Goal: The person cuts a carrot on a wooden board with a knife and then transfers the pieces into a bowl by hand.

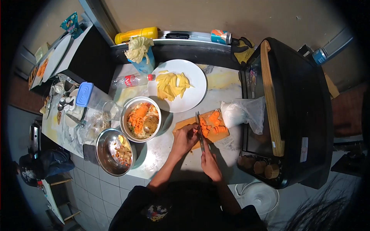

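Observation:
My right hand [210,164] is wrapped around the handle of a kitchen knife [200,133], whose blade points away from me over a wooden cutting board [183,124]. Left of the blade, my left hand [185,139] has its fingers curled, with a bit of orange carrot showing at the fingertips. Chopped carrot pieces [214,118] lie on the board to the right of the knife. Beyond the board, a large white plate [198,94] carries pale yellow strips [172,85]. A white bowl [124,124] to the left holds shredded carrot, a whole carrot piece and a round brown item.
A metal bowl [101,158] with peelings stands at the table's front left. A plastic bag of white contents [236,114] touches the board's right side. The black oven [300,115] bounds the right. A bottle [129,81] lies behind; a blue-lidded container [85,94] stands left.

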Demonstrator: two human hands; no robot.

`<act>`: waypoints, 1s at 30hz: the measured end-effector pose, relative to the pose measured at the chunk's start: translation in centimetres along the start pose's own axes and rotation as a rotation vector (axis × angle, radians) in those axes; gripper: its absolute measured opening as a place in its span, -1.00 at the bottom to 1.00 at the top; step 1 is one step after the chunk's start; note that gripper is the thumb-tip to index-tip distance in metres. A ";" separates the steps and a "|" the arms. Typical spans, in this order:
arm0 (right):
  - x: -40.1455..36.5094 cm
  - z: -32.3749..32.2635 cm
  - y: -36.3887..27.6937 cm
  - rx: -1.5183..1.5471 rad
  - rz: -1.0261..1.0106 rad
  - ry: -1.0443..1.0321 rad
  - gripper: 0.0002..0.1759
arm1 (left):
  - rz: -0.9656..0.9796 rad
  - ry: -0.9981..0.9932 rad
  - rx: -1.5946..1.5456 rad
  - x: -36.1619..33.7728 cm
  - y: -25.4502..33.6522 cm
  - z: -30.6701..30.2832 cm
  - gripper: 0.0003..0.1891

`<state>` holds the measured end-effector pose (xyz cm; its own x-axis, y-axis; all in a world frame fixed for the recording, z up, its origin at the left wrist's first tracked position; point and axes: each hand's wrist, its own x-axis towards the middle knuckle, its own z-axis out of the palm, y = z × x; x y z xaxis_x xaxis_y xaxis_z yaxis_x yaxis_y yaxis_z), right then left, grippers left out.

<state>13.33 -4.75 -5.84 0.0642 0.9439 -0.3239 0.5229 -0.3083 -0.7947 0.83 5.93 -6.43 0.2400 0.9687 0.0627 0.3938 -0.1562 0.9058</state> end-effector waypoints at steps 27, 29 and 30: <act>-2.5 1.0 2.4 0.040 -0.111 0.145 -0.44 | -0.063 0.052 0.012 -0.5 -0.6 -1.1 -0.82; -2.2 1.1 2.3 0.026 -0.127 0.152 -0.43 | -0.042 0.002 0.069 -0.3 -0.9 -0.8 -0.79; -2.2 1.1 2.4 0.032 -0.141 0.158 -0.42 | -0.049 0.002 0.075 -0.4 -1.1 -0.7 -0.79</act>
<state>13.50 -7.68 -7.62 0.1260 0.9840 -0.1257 0.5089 -0.1729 -0.8433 -0.34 5.82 -7.11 0.2172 0.9759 0.0197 0.4701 -0.1223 0.8741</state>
